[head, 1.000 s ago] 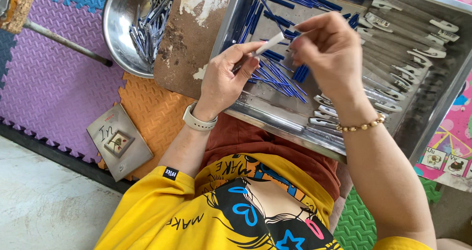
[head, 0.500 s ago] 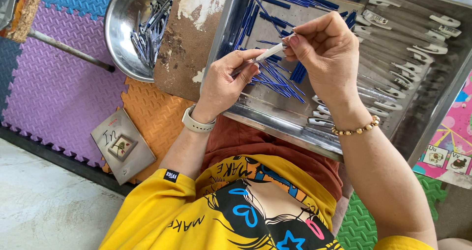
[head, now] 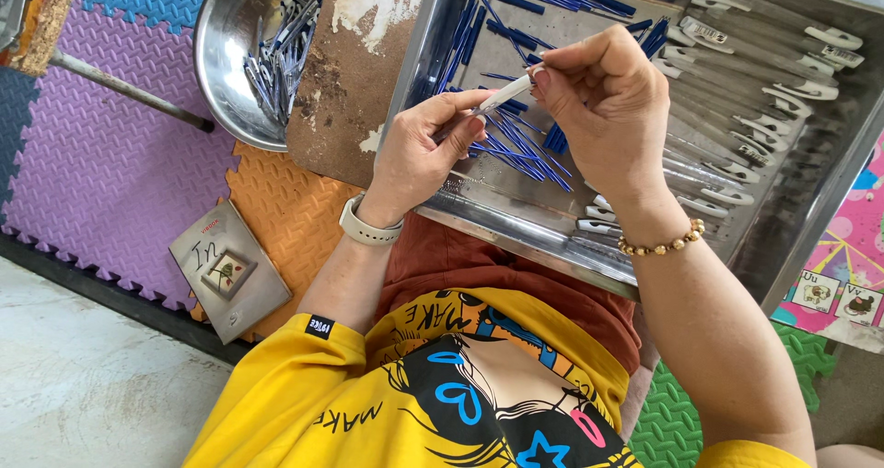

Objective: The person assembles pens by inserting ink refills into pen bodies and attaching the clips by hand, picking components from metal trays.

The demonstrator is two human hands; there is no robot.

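In the head view, both hands work above a large steel tray (head: 516, 224) that rests across the person's lap. The left hand (head: 419, 150) is pinched narrow around the lower end of a white pen barrel (head: 505, 93), while the right hand (head: 603, 109) closes its fingertips on the barrel's upper end, so the pen sits between the two hands, raised just over the tray's left half. Under the pen, in the tray, lies a loose heap of blue refills (head: 516, 146); toward the tray's right side are rows of white-capped pens (head: 764, 81). Left of the tray, beyond a worn brown board, stands a round steel bowl (head: 221, 81) holding more pen parts. The assembly would likely go best with the barrel held steady and level, parts lined up straight, and pressure kept gentle so nothing bends.
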